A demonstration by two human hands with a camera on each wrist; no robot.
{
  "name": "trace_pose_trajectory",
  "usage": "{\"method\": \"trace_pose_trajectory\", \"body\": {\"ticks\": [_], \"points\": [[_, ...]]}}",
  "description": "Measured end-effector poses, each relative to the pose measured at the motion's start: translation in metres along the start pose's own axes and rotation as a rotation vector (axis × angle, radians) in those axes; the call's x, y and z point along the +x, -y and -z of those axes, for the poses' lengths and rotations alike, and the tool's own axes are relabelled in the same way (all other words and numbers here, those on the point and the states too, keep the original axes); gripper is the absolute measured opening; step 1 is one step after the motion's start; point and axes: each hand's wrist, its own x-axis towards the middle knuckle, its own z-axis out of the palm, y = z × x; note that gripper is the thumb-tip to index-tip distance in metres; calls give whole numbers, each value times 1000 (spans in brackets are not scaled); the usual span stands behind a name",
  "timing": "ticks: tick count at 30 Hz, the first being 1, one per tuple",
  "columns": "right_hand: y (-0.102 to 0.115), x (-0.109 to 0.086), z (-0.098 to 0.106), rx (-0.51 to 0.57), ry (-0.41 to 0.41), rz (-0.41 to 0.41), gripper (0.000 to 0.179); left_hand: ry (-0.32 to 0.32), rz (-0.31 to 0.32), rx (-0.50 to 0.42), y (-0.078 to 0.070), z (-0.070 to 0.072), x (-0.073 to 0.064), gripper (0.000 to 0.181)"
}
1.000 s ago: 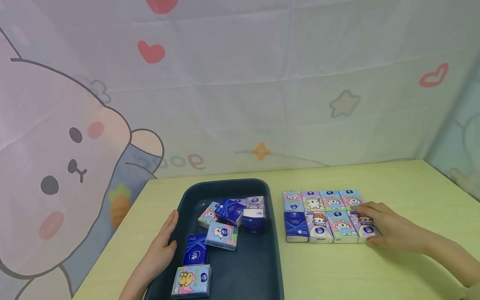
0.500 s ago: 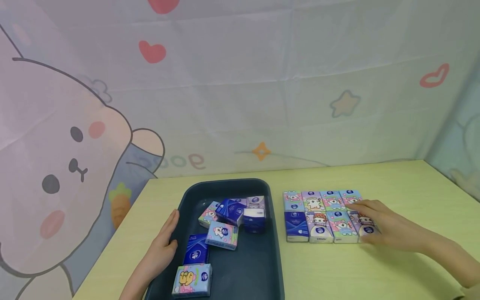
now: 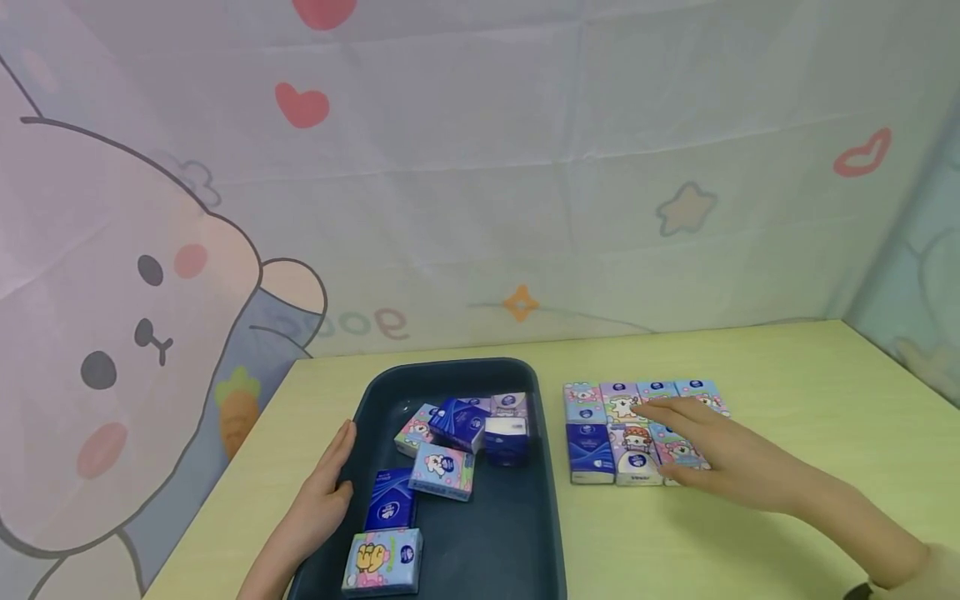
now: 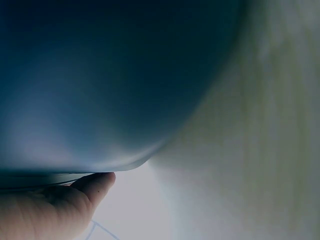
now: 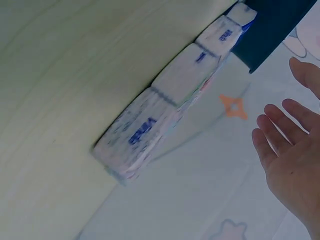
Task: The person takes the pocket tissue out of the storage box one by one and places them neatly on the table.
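My left hand (image 3: pixel 318 507) lies against the left rim of a dark teal plastic bin (image 3: pixel 498 537), fingers straight along its side. In the left wrist view the bin's smooth wall (image 4: pixel 100 90) fills much of the picture, a fingertip at its edge. My right hand (image 3: pixel 723 458) hovers over two neat rows of small tissue packs, fingers extended and holding nothing. It hides part of the right end of the rows. A dark blue pack (image 3: pixel 590 454) stands at the near left corner, beside a purple cartoon pack (image 3: pixel 636 454). The right wrist view shows an open palm (image 5: pixel 295 165) beside the row.
Inside the bin lie loose tissue packs: a blue one (image 3: pixel 392 498), a yellow-printed one (image 3: pixel 383 561), a pink-blue one (image 3: pixel 442 471) and several piled at the far end. The pale yellow table (image 3: pixel 787 358) ends at a printed cloth backdrop (image 3: pixel 480 183).
My right hand has let go of the pack at the near right corner and moved left across the rows. The left hand and bin have stayed put.
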Motion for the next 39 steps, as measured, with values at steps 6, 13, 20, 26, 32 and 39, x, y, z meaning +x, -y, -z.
{"method": "trace_pose_trajectory", "body": {"ticks": [6, 13, 20, 26, 32, 39], "points": [[23, 18, -7, 73, 3, -25, 61, 5, 15, 7, -1, 0, 0, 71], [46, 51, -23, 206, 13, -49, 62, 6, 17, 7, 0, 0, -1, 71], [63, 81, -41, 244, -2, 15, 59, 7, 18, 10, -1, -1, 0, 70], [78, 92, -54, 217, 27, 27, 58, 9, 32, 17, -2, -1, 0, 70], [89, 96, -61, 54, -28, 144, 54, 11, 37, 18, -3, 0, 0, 70], [97, 103, -63, -64, -5, 141, 58, 16, 43, 16, -3, -1, 0, 70]]}}
